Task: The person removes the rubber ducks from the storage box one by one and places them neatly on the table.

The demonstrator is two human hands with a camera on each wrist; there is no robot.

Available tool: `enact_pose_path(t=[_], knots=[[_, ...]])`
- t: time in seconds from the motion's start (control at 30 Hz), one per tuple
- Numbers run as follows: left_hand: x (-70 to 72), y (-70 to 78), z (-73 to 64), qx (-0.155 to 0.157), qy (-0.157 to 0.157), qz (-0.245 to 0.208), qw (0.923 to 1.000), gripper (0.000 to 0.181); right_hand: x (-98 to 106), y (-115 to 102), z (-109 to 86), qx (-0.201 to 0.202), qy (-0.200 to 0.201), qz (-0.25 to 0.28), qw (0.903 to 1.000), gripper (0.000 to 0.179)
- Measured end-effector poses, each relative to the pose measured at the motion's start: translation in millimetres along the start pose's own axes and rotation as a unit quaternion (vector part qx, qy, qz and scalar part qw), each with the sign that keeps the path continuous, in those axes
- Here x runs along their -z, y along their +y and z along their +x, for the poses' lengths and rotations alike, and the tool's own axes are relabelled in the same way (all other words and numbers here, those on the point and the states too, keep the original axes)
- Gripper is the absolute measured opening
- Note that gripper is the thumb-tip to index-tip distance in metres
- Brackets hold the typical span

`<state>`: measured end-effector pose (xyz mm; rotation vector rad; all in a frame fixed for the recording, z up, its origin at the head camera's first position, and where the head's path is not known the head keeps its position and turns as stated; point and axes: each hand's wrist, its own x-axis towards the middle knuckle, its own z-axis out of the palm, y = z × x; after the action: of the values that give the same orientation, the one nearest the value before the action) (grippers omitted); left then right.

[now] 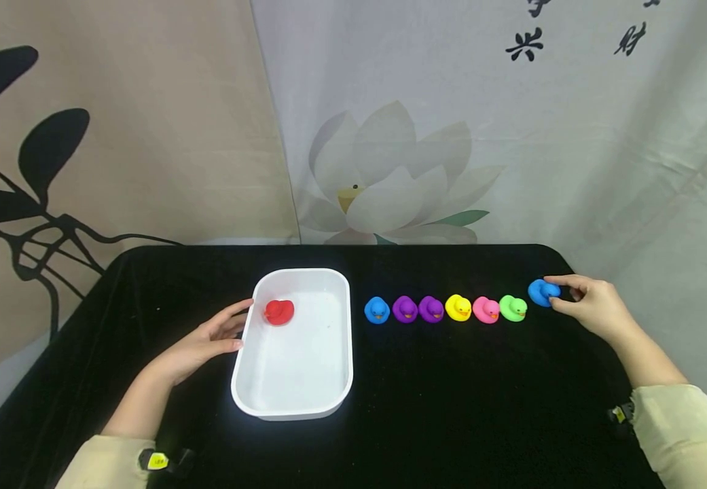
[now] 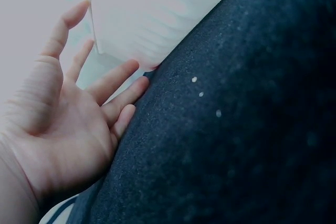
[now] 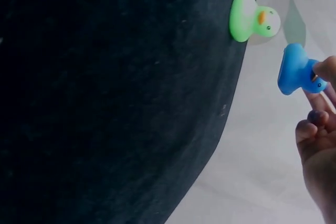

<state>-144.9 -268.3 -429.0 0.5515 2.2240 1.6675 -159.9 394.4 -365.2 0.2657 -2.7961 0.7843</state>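
Observation:
At the right end of a row of rubber ducks, my right hand (image 1: 597, 305) pinches a blue rubber duck (image 1: 542, 293) between thumb and fingers. The right wrist view shows that blue duck (image 3: 298, 71) beside the green duck (image 3: 252, 18). My left hand (image 1: 211, 343) touches the left wall of a white tray (image 1: 292, 412), its fingers extended and loosely spread. Inside the tray, near its upper left, lies a red duck (image 1: 279, 312). In the left wrist view the left palm (image 2: 68, 135) faces the camera, with the fingertips at the tray's side (image 2: 157, 19).
The row right of the tray holds another blue duck (image 1: 377, 310), two purple ducks (image 1: 405, 309), a yellow duck (image 1: 458, 308), a pink duck (image 1: 486, 310) and the green duck (image 1: 513, 308). A black cloth (image 1: 439, 407) covers the table; a printed curtain (image 1: 390, 68) hangs behind.

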Motion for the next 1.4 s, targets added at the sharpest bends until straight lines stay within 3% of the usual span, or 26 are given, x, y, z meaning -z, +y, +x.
enact_pose_path(t=[0.6,1.17,1.4], knots=[[-0.6,1.0,-0.3,-0.001,-0.002,-0.004,1.0000,0.072,-17.9,22.4,-2.0,-0.025,-0.030,0.007,0.9992,0.033],[-0.6,0.7,-0.8,0.001,0.001,-0.003,1.0000,0.072,-24.3,28.8,-1.0,-0.045,-0.041,0.009,0.9981,0.035],[-0.5,0.9,-1.0,0.004,0.002,-0.002,1.0000,0.071,-25.1,27.7,-0.5,-0.042,-0.066,-0.002,0.9969,0.034]])
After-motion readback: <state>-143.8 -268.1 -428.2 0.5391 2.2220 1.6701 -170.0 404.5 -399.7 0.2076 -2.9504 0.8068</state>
